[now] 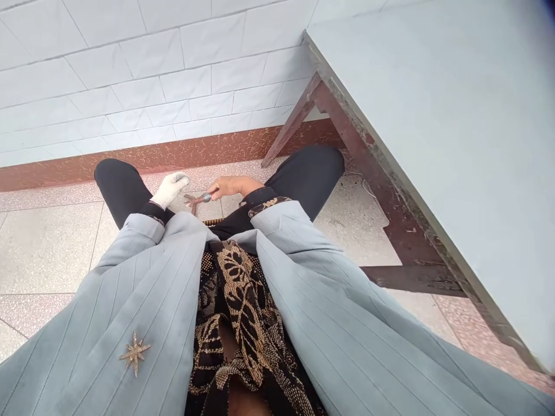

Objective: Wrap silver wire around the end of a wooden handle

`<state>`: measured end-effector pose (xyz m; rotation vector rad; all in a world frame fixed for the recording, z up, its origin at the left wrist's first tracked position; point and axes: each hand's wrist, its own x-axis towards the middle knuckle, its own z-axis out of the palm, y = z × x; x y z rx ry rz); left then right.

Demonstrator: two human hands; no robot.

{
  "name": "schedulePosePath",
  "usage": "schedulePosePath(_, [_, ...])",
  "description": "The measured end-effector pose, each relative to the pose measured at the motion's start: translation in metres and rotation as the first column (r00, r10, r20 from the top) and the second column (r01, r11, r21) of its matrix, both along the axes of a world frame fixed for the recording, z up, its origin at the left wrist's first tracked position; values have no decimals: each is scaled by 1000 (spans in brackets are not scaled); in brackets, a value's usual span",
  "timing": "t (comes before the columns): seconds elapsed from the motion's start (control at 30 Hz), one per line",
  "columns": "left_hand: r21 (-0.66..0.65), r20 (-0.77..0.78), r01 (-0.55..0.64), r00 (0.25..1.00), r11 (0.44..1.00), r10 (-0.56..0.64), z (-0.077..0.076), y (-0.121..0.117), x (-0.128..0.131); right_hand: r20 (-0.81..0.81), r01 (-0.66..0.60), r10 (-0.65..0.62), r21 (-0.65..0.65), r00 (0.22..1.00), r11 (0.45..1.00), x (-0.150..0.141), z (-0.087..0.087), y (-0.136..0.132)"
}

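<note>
My left hand (pixel 170 188) wears a white knitted glove and is held between my knees, its fingers pressed together. Whatever may be in them is too small to make out. My bare right hand (pixel 232 186) is closed around a small hand tool (pixel 203 198). A silvery coiled or wrapped section shows by my fingers, and the reddish-brown end looks forked or T-shaped, pointing toward the glove. Its exact kind is unclear. Below the tool, a dark strip with a row of yellowish marks (pixel 212 222) is partly hidden by my clothes.
A table (pixel 433 127) with a pale top and worn brown legs stands close on my right. Ahead is a white tiled wall (pixel 156 58) with a reddish-brown skirting (pixel 195 144). Speckled floor tiles (pixel 47 242) lie beneath. My dark-trousered knees spread on both sides.
</note>
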<state>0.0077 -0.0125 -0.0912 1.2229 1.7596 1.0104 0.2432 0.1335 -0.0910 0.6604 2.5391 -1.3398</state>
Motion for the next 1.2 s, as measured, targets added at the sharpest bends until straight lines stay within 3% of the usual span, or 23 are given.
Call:
schedulePosePath(0.1, [-38,64,-11,998,999,14,-3,8,7,13,-27,28,-87,1000,996,-2,7,-3])
schedulePosePath(0.27, [-150,63,95,994,984,-86,-15,11,24,-72,-20,6,-195,997,981,-5,14,-7])
schedulePosePath(0.4, [-180,41,113,993,977,-107,-22,6,28,-98,128,-149,-197,984,972,-10,17,-16])
schedulePosePath(0.53, [-195,19,161,987,967,-160,-24,4,27,-44,325,-322,113,946,939,-17,19,-23])
schedulePosePath(0.6, [-188,-8,173,984,967,-178,-26,5,26,2,357,-370,259,929,898,-17,19,-21])
schedulePosePath(0.7, [-154,-68,162,982,975,-174,-29,7,25,117,336,-404,378,907,863,-15,18,-12])
schedulePosePath(0.8, [-126,-111,149,980,981,-163,-32,10,21,300,208,-350,419,887,884,-14,15,-8])
schedulePosePath(0.93, [-102,-108,116,986,988,-127,-35,12,14,447,22,-181,338,876,941,-16,14,-11])
schedulePosePath(1.2, [-115,36,122,992,986,-119,-33,12,7,323,-95,65,78,944,992,-9,20,-12])
